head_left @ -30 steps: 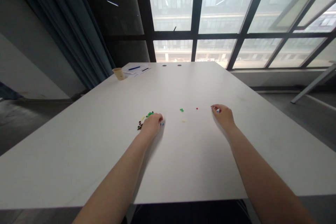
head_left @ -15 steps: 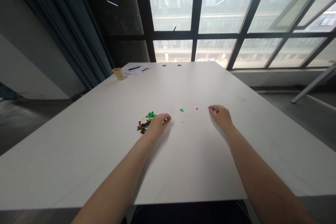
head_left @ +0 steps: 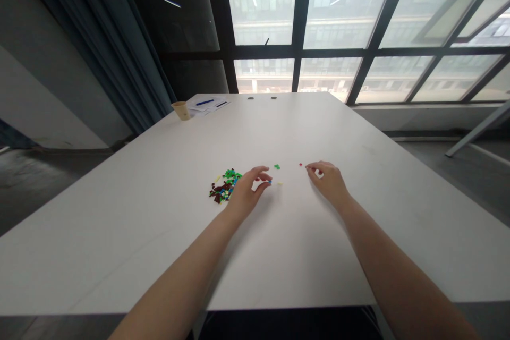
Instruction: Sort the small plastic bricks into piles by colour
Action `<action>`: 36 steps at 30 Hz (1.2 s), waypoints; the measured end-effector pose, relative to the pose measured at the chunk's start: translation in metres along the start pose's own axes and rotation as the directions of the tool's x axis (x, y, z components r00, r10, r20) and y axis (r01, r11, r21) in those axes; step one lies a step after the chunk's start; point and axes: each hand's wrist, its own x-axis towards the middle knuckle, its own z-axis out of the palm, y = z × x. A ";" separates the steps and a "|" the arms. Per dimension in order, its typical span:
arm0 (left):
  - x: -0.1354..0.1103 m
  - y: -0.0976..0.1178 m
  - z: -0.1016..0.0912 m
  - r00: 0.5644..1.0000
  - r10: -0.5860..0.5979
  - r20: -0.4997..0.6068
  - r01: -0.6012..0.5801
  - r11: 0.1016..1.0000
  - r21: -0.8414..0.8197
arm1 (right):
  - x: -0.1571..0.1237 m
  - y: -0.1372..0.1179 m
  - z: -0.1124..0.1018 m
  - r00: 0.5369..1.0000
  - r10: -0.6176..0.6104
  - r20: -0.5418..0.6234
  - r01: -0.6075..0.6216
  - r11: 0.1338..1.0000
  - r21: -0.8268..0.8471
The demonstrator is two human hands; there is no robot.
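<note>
My left hand (head_left: 249, 187) is beside a pile of small toy bricks (head_left: 221, 191) and partly covers its right edge. Between its thumb and a finger sits a small blue brick (head_left: 270, 181), while the index finger is lifted off. My right hand (head_left: 327, 179) has thumb and index fingertips together; what they pinch is too small to make out. A tiny red brick (head_left: 300, 164) lies just left of those fingertips. Green bricks (head_left: 277, 167) and a pale yellow brick (head_left: 280, 184) rest on the table between the hands.
The white table (head_left: 159, 255) stretches towards the windows. On its far left are a paper cup (head_left: 182, 111) and papers with a blue pen (head_left: 205, 102). Two round dark discs (head_left: 273, 98) are at the far edge. A blue curtain (head_left: 119, 53) hangs at the left.
My left hand has moved slightly right with its fingers more spread, and a blue brick now shows at its fingertips. My right hand has moved left, closer to the red brick.
</note>
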 end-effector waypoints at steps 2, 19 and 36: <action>0.000 -0.001 0.000 1.000 -0.009 0.000 0.009 1.000 0.008 | 0.000 -0.001 0.000 1.000 -0.006 0.001 0.006 1.000 -0.002; 0.000 0.004 0.002 0.984 -0.141 0.111 0.149 0.987 -0.060 | -0.010 -0.033 0.003 0.954 -0.298 0.018 0.284 0.924 0.255; -0.004 0.002 0.007 0.956 -0.145 0.256 0.227 0.916 -0.330 | -0.021 -0.053 0.014 0.884 -0.465 0.051 0.422 0.839 0.345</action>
